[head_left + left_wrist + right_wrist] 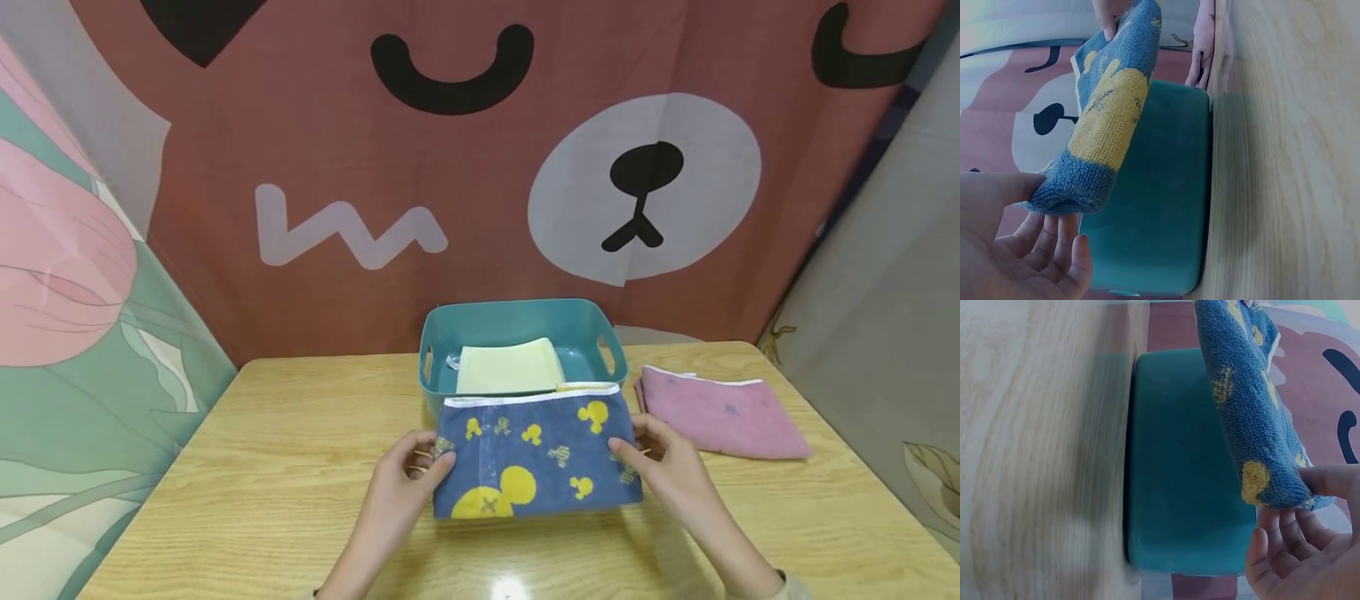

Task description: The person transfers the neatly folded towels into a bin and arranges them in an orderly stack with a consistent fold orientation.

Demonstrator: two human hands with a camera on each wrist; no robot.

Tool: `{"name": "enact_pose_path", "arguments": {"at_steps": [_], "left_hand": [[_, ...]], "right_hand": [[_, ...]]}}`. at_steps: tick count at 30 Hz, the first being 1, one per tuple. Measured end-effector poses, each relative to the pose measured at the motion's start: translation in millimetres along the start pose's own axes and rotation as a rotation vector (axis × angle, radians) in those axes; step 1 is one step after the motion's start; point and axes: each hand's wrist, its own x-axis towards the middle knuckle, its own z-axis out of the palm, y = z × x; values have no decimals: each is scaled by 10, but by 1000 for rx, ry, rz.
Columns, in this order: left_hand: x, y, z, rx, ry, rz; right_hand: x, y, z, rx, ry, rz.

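A folded blue towel [540, 458] with yellow mouse-head patterns and a white edge is held up in front of the bin. My left hand [408, 483] pinches its left end, thumb on the near face and fingers behind. At the other end my right hand [667, 458] grips it the same way. Both wrist views show the towel [1107, 119] raised above the wooden table, before the bin's teal wall [1179, 469]. Inside the teal bin [517, 312] lies a folded pale yellow cloth [510, 368]; the held towel covers much of the bin's front.
To the right of the bin, a folded pink towel [723, 417] with a white edge lies on the wooden table [300, 467]. Behind the table hangs a curtain [337, 150] with a bear print. Printed fabric also hangs at the left and right sides.
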Motion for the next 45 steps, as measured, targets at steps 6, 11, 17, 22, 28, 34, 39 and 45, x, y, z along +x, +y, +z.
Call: {"name": "enact_pose_path", "arguments": {"at_steps": [6,11,17,22,28,34,39,45], "left_hand": [[30,15,29,-45,0,7],[70,66,26,-68,6,34],[144,97,2,-72,-2,64],[219,114,-24,-54,-17,64],[297,138,-45,-53,-26,77],[392,164,-79,-32,-6,111],[481,201,-111,-33,3,111],[602,240,-115,-67,28,90]], "right_hand": [[3,-15,-61,6,39,-15],[9,-49,-97,23,51,-33],[37,-77,-125,-1,59,-85],[96,-100,-143,-49,55,-135],[193,-150,-169,-84,39,-199],[315,-218,-186,-120,12,-227],[434,-252,-204,-101,-8,-205],[578,-299,-212,-104,-13,-162]]}}
